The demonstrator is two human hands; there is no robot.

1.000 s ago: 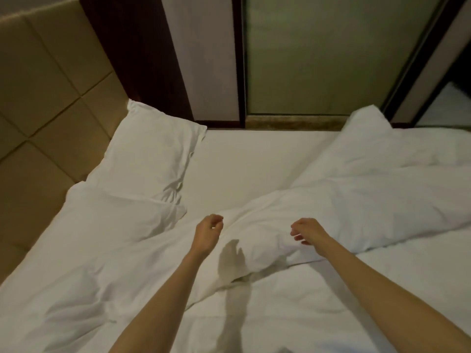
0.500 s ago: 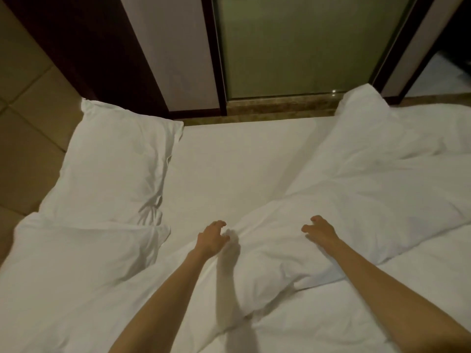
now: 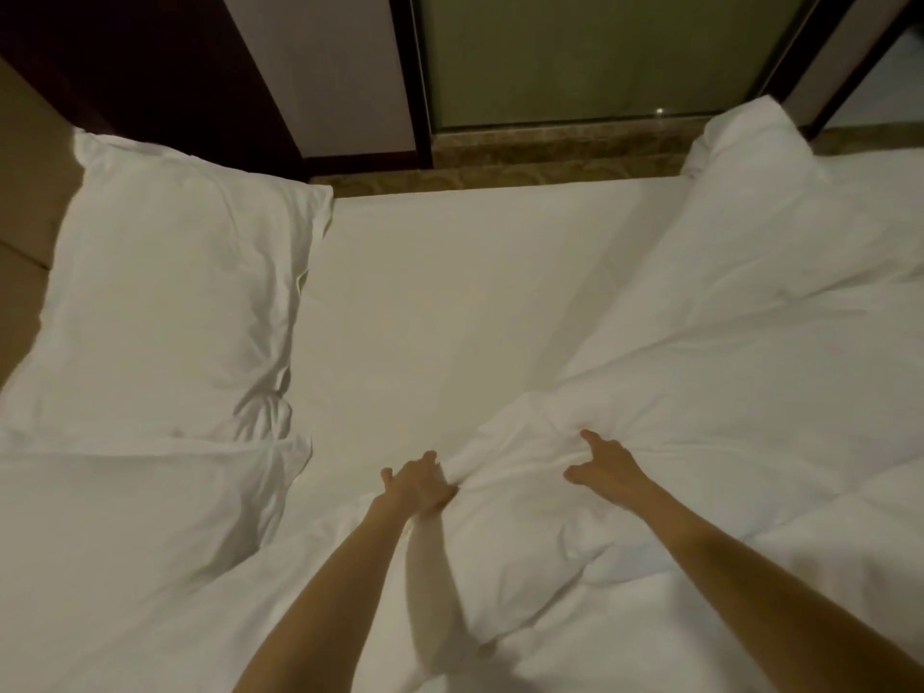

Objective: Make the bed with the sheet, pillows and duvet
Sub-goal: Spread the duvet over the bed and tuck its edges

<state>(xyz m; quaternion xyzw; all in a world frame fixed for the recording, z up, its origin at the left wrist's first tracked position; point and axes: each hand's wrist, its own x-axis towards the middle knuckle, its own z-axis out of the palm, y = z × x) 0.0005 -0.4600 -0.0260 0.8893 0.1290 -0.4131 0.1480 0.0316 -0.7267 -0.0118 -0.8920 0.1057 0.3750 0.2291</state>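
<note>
Duvet (image 3: pixel 725 417) edge within left grip (image 3: pixel 417 485) and right grip (image 3: pixel 607 470)

sheet (image 3: pixel 440 302): white, smooth, lying flat, bare mid-bed.
pillows: far pillow (image 3: pixel 170 302) and near pillow (image 3: pixel 125 517), white, creased, touching, on my left.
duvet (image 3: pixel 725 392): white, rumpled, heaped on my right; my left hand (image 3: pixel 417 485) and right hand (image 3: pixel 607 467) grip its bunched edge.

Colour reference: white bedding, brown and olive surroundings.
Duvet (image 3: pixel 725 392), far pillow (image 3: pixel 175 292) and near pillow (image 3: pixel 125 517): plain white. Sheet (image 3: pixel 450 302): plain off-white. Headboard (image 3: pixel 25 192): tan. Wall panel (image 3: pixel 150 67): dark brown. Glass panel (image 3: pixel 600 57): olive green. Floor strip (image 3: pixel 550 152): brown, curved scale pattern.
</note>
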